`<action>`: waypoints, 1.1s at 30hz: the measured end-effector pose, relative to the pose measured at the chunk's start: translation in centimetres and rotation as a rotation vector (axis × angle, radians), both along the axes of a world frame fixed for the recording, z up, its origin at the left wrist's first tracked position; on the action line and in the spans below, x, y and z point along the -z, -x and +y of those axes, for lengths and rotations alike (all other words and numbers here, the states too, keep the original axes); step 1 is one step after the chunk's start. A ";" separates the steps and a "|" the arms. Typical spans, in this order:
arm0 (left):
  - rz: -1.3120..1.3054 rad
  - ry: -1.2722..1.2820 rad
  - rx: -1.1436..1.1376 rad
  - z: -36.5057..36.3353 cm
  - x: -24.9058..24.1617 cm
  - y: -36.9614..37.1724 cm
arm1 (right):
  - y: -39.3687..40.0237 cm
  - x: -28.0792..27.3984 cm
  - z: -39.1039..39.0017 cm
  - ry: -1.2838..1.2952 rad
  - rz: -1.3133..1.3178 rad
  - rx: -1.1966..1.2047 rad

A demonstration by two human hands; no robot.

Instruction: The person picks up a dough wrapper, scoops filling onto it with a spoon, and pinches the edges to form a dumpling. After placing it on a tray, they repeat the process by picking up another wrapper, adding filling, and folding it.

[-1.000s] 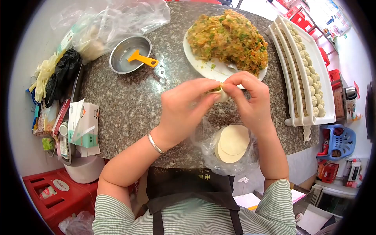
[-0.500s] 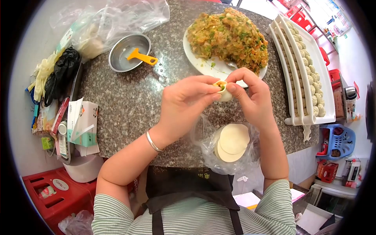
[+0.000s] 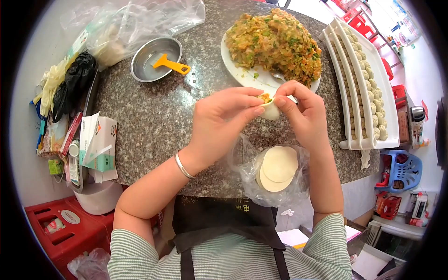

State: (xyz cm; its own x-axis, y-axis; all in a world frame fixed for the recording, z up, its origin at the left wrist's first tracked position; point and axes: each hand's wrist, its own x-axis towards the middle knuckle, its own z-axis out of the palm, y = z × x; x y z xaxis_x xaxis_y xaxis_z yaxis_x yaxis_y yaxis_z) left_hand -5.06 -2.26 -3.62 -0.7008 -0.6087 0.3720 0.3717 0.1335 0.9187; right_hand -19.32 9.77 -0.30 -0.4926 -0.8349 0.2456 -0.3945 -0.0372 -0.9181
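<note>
Between my two hands is a round dumpling wrapper (image 3: 271,112) with orange and green filling showing at its top. My left hand (image 3: 228,109), a silver bangle on its wrist, pinches the wrapper's left edge. The fingertips of my right hand (image 3: 301,109) pinch its right edge. Just beyond my hands stands a white plate (image 3: 238,70) heaped with chopped filling (image 3: 275,44); a spoon lies partly under the filling. Nearer my body, round wrappers (image 3: 280,164) lie stacked in a clear plastic bag (image 3: 249,175).
Stacked white trays (image 3: 389,102) of dumplings stand at the right. A metal bowl (image 3: 142,58) with a yellow peeler (image 3: 172,65) sits at the back left, near plastic bags (image 3: 135,28). A tissue box (image 3: 105,140) is at the left edge.
The wrapper's opening shows wider, with more filling visible. My right fingertips have shifted slightly along its edge. The view has moved a little.
</note>
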 end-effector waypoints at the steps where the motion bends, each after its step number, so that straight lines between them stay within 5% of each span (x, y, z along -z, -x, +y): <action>1: 0.009 -0.013 0.020 0.0 0.0 0.0 | 0.0 0.1 -0.1 -0.001 0.000 -0.003; 12: -0.150 0.027 -0.085 0.2 -1.1 -0.4 | -0.5 0.6 -0.6 0.146 0.352 -0.002; 16: -0.101 -0.024 -0.025 0.2 -0.6 -0.2 | -0.8 0.6 -0.3 0.142 0.353 0.057; 22: -0.048 -0.076 0.051 0.0 -0.6 -0.3 | -0.1 0.2 0.0 0.021 0.023 -0.037; 33: -0.153 -0.116 0.005 0.1 -1.0 -0.3 | -0.8 0.6 -0.5 0.135 0.344 0.029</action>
State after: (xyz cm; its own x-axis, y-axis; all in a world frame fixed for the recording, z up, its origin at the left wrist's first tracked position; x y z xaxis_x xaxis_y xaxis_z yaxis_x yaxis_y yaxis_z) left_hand -4.76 -2.15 -2.64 -0.7470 -0.6376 0.1882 0.2269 0.0216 0.9737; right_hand -18.48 9.24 -0.89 -0.3855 -0.7704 0.5078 -0.6819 -0.1329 -0.7193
